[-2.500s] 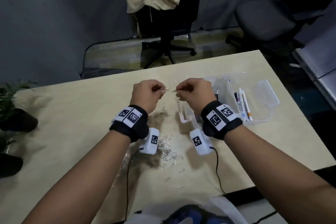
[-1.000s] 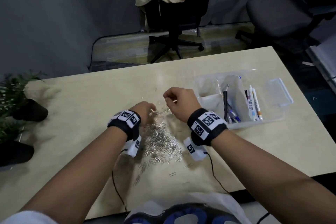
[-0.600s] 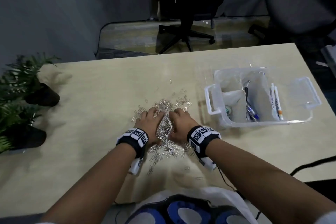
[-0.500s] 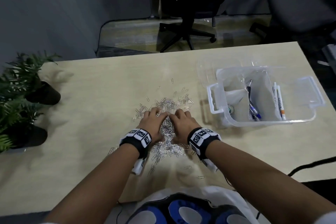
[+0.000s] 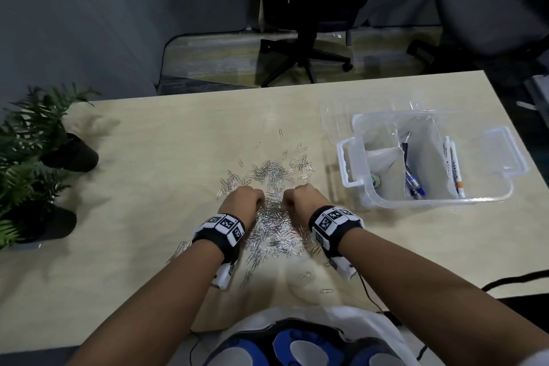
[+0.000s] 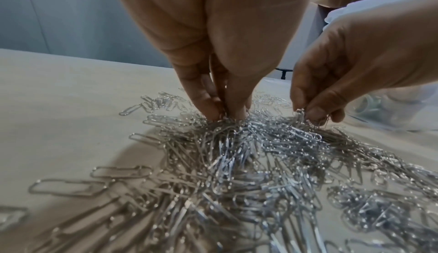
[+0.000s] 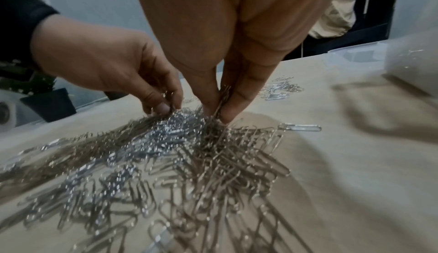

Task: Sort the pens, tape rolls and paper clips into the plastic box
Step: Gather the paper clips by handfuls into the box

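A heap of silver paper clips (image 5: 274, 218) lies spread on the beige table in front of me. My left hand (image 5: 242, 202) and right hand (image 5: 301, 199) sit side by side in the heap. Both have their fingers curled down into the clips. In the left wrist view the left hand (image 6: 224, 113) pinches a bunch of paper clips (image 6: 237, 163) between thumb and fingers. In the right wrist view the right hand (image 7: 219, 113) pinches a bunch of paper clips (image 7: 189, 144) too. The clear plastic box (image 5: 353, 184) stands to the right, with pens (image 5: 453, 168) in its compartments and a tape roll (image 5: 375, 180) in the left one.
The box's clear lid (image 5: 341, 116) lies behind the box. Two potted plants (image 5: 32, 157) stand at the table's left edge. Office chairs (image 5: 306, 24) are beyond the far edge. A black cable (image 5: 520, 279) runs along the front right edge.
My hands dropped from pinching single clips in the air down into the heap. Over the last half second their fingers curled tighter into the clips and drew slightly apart.
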